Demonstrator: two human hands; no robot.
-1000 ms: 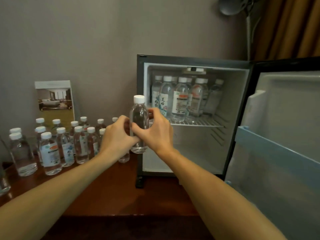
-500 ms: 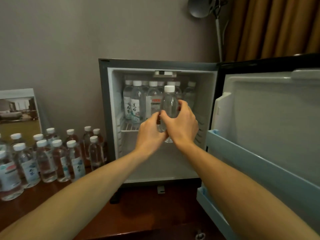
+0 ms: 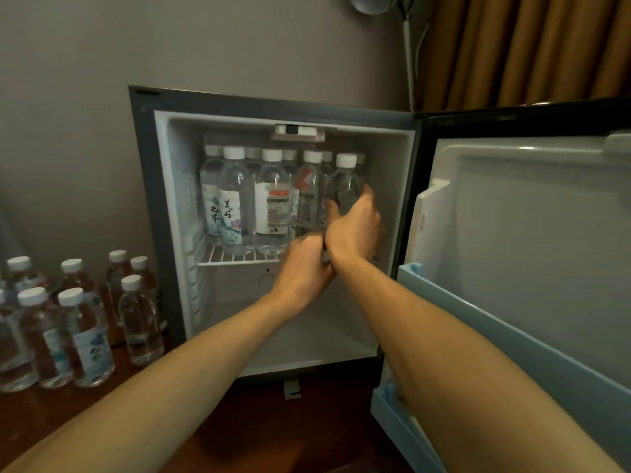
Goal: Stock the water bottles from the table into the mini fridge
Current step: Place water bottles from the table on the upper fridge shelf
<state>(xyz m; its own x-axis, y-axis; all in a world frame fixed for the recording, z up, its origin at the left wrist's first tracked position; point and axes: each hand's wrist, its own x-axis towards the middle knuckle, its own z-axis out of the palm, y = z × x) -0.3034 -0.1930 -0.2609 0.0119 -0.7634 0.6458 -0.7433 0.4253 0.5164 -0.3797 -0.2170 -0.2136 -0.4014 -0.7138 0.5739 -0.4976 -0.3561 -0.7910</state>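
Roughly midway, judging by the two crowds of bottles. Open mini fridge (image 3: 273,104) on the dark wooden table (image 3: 239,431), door (image 3: 529,233) swung wide to the right, pale blue door rack (image 3: 512,336) along its lower part. Under the wire shelf (image 3: 239,257), a lower compartment (image 3: 290,329) with no bottle showing in it, so not yet stocked. On the shelf, shelved bottles (image 3: 273,199) upright in two ranks, four white caps in front and more behind, packed shoulder to shoulder from the left wall across. Left of the fridge, on the table, a cluster of waiting bottles (image 3: 85,329), upright and close together, running off the picture's edge, so no firm count.

Inside the cabinet, right hand (image 3: 355,230) with fingers and thumb wrapped round the middle of a clear unlabelled bottle (image 3: 345,186), upright at the right end of the front rank, just beside its neighbour. Base hidden behind the hands, so cannot say whether down on the wire yet. Just below, left hand (image 3: 304,264) pressed against the heel of the right, fingers curled toward the bottle's foot; cannot tell whether gripping it or only steadying.

Leaves, by this reckoning, little room at the shelf's right side, then the whole lower space, and perhaps the door rack, for the table's remainder
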